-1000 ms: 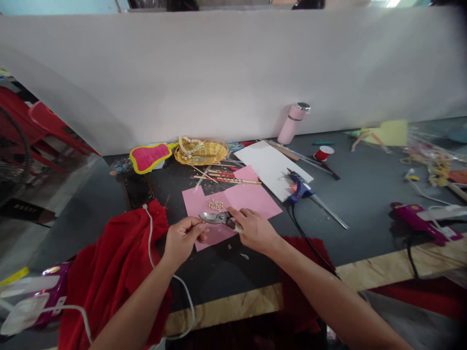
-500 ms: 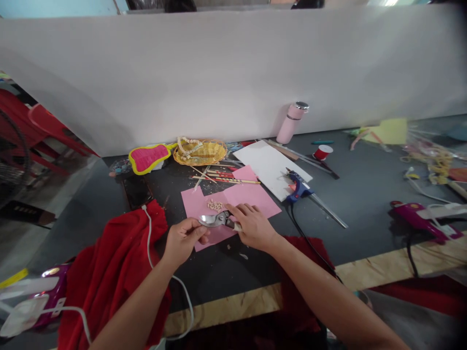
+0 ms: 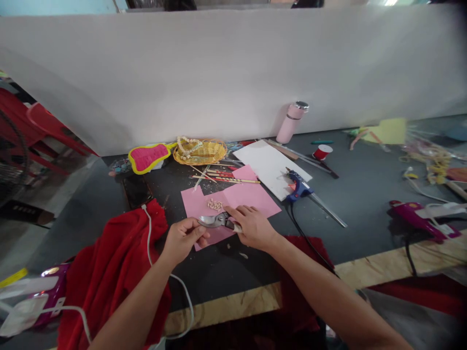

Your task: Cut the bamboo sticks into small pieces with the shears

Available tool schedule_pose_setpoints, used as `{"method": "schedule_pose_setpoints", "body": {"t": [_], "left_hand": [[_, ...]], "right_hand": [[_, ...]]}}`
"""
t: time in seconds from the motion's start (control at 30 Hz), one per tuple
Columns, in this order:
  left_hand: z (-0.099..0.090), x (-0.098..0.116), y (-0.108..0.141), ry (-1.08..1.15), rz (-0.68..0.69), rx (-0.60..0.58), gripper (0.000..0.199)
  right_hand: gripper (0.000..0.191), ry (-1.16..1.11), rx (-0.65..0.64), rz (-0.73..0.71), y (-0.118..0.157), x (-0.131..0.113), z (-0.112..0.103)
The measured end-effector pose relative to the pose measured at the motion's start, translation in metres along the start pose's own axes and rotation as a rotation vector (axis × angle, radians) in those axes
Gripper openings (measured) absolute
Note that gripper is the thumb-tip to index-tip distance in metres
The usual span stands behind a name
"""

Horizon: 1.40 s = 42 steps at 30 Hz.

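Note:
My right hand [image 3: 253, 226] is closed round the handles of a pair of pruning shears [image 3: 213, 220], whose metal blade points left. At the blade's tip the fingers of my left hand [image 3: 186, 238] are pinched together; what they hold, if anything, is hidden. Under the shears lies a pink paper sheet [image 3: 251, 199]. On that sheet, just beyond the blade, sits a small pile of cream-coloured pieces [image 3: 215, 204]. Several red and natural chopsticks [image 3: 226, 179] lie behind the paper, among small crumbs.
A wicker basket [image 3: 207, 153] with a string of pale pieces stands at the back. Right of the paper are a white board [image 3: 270, 165], a blue glue gun [image 3: 299, 188] with its cord and a pink bottle [image 3: 290, 124]. A red cloth [image 3: 120, 262] and a phone [image 3: 136, 191] lie left.

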<state>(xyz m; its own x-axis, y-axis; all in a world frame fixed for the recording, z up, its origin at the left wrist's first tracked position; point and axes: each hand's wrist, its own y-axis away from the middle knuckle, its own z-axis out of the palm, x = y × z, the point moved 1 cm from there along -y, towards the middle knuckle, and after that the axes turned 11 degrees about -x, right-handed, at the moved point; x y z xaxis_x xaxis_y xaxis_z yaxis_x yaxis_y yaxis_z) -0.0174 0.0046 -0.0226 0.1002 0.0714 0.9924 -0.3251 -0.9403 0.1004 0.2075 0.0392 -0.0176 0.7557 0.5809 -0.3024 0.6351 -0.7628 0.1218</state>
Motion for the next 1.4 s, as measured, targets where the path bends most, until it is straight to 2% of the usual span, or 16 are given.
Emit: {"method": "schedule_pose_setpoints", "body": {"t": [0.23,0.37,0.57,0.77,0.97,1.1,1.23,1.4], "left_hand": [[0.002,0.002,-0.001,0.083,-0.001,0.009,0.023],[0.003,0.002,-0.003,0.088,0.035,0.036,0.02],[0.003,-0.003,-0.004,-0.014,0.033,0.097,0.017],[0.001,0.0,-0.001,-0.074,0.006,0.03,0.019],[0.0,0.0,-0.002,-0.037,-0.022,-0.043,0.023],[0.001,-0.001,-0.001,-0.017,-0.028,-0.056,0.023],[0.001,-0.001,-0.001,0.023,-0.021,-0.041,0.024],[0.0,-0.002,0.0,0.083,0.004,-0.046,0.026]], "right_hand": [[0.049,0.021,-0.03,0.074,0.001,-0.007,0.001],[0.046,0.033,0.0,0.101,-0.001,-0.007,0.002],[0.052,0.037,0.029,0.101,-0.002,-0.004,0.001],[0.066,0.036,-0.003,0.056,0.0,-0.001,-0.002],[0.07,0.04,0.006,0.004,0.001,0.003,-0.002],[0.068,0.043,0.013,-0.009,0.0,0.004,-0.001],[0.058,0.028,0.027,-0.045,-0.001,0.005,0.001],[0.052,0.04,0.028,-0.02,0.001,0.001,-0.001]]}}
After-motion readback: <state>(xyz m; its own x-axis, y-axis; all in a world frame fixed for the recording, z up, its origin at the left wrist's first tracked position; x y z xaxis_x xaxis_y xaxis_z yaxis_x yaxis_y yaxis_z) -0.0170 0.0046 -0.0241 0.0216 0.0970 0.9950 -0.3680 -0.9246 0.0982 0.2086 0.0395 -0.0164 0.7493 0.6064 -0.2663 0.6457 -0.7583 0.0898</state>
